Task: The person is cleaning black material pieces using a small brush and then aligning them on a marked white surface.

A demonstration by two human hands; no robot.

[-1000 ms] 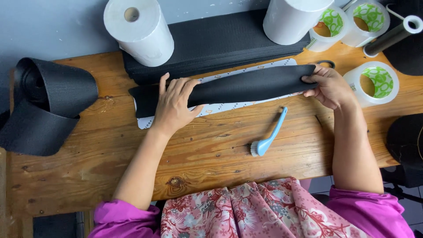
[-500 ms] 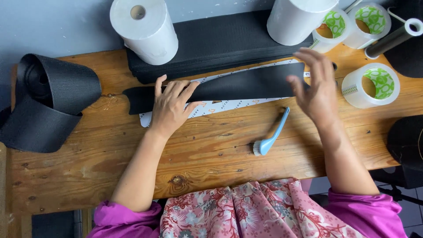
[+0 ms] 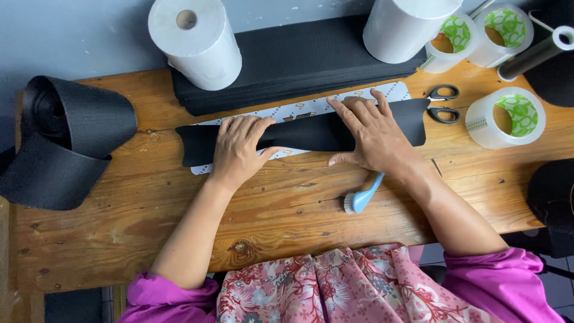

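Note:
A long black fabric strip (image 3: 311, 131) lies across the wooden table (image 3: 179, 209) on top of a white patterned sheet (image 3: 299, 109). My left hand (image 3: 242, 146) presses flat on the strip's left half, fingers spread. On the strip's right half, my right hand (image 3: 371, 134) rests palm down with fingers apart. Neither hand grips anything. A blue-handled brush (image 3: 362, 197) lies on the table just below my right hand.
Black scissors (image 3: 443, 103) lie right of the strip. Clear tape rolls (image 3: 508, 116) stand at the right, two white paper rolls (image 3: 194, 42) at the back, a stack of black material (image 3: 299, 60) against the wall, and a big black webbing roll (image 3: 60, 143) at the left.
My right hand lifted off the strip's right end, moved left and came down flat near the strip's middle. My left hand stayed pressed on the left part.

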